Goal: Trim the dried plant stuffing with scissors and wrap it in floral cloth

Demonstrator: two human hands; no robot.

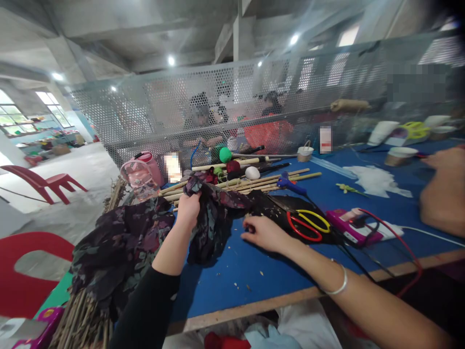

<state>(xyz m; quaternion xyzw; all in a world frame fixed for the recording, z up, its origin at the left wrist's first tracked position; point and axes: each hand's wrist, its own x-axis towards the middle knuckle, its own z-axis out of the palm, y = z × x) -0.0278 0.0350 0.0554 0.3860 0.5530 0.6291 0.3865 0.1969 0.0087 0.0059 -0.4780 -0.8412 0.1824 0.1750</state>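
My left hand [189, 211], at the end of a black sleeve, grips a bunched dark floral cloth [209, 232]. Part of that cloth trails right across the table. My right hand [267, 233], with a silver bangle on its wrist, is just above the blue tabletop [232, 286]. Its fingers are curled together, and a small dark bit shows between them that I cannot make out. Close behind it lies a black cloth [263, 206]. Scissors [308, 225] with red and yellow handles rest to its right. More dark floral cloth [123, 242] is heaped on the left.
Thin sticks [250, 184], a blue glue gun [290, 184], a green ball [225, 154] and a white ball [252, 173] lie behind my hands. A purple power strip [348, 228] has trailing cords. Another person's hand [445, 189] blurs at right. A perforated screen [152, 116] stands behind.
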